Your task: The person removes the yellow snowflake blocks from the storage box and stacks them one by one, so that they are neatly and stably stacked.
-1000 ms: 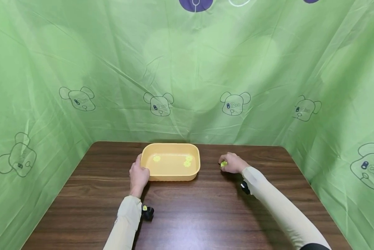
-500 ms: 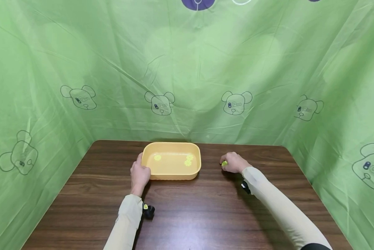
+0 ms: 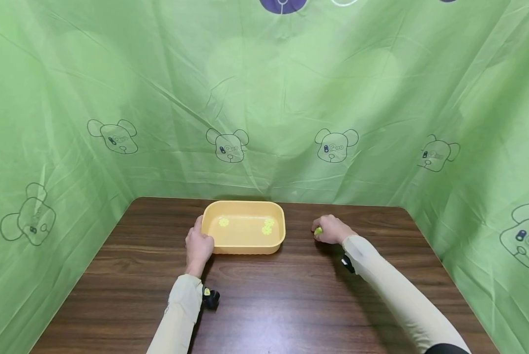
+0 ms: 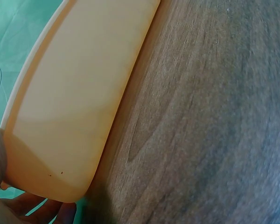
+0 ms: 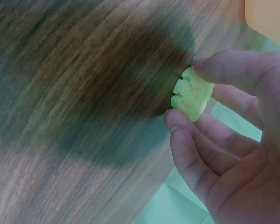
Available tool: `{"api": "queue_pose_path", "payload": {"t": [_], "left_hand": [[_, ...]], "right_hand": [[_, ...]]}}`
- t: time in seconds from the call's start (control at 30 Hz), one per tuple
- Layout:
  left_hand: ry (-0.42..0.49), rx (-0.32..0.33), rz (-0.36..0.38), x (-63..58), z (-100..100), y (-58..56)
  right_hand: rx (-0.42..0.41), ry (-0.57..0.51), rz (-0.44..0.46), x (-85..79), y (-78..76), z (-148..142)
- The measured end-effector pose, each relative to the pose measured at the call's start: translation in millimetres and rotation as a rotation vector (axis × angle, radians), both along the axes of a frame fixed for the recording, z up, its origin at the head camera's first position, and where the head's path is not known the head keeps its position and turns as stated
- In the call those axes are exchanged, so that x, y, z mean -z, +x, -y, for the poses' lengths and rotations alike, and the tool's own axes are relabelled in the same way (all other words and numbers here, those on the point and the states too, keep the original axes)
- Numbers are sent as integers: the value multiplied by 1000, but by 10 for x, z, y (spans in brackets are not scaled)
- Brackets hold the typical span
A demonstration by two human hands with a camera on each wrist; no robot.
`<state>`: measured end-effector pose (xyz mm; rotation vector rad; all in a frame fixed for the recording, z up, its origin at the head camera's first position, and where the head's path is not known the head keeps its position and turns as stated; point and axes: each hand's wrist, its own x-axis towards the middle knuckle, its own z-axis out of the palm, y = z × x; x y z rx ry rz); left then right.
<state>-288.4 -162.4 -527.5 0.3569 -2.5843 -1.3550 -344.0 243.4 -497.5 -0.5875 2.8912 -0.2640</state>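
Note:
My left hand (image 3: 199, 247) grips the near left corner of a yellow plastic basin (image 3: 242, 250), with the thumb near its rim and the fingertips low on its end in the left wrist view. Three small yellow-green flower-shaped pieces (image 3: 223, 222) lie on the basin floor, one at the left and two close together at the right. To the right of the basin, my right hand (image 3: 334, 230) pinches another flower-shaped piece (image 5: 192, 94) between thumb and fingers. That piece stands on edge, close to the tabletop; whether it touches the wood I cannot tell.
The dark wooden table (image 3: 264, 305) reaches back to a green curtain (image 3: 273, 98) printed with bear heads, which also hangs at both sides. Black wrist cameras (image 3: 211, 299) sit on both forearms. A gap of bare wood separates the basin from my right hand.
The flower-shaped piece in my right hand has turned and shows a narrower side. Both hands and the basin otherwise hold their places; the whole head view has shifted slightly.

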Motion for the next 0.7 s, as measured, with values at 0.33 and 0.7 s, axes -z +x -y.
{"api": "queue_pose_path", "payload": {"t": [0.33, 0.7], "left_hand": [[7, -5, -20, -2, 17, -12], [6, -3, -10, 26, 0, -14]], "right_hand": [[28, -10, -16, -181, -57, 96], [-113, -160, -88, -586, -271, 718]]}}
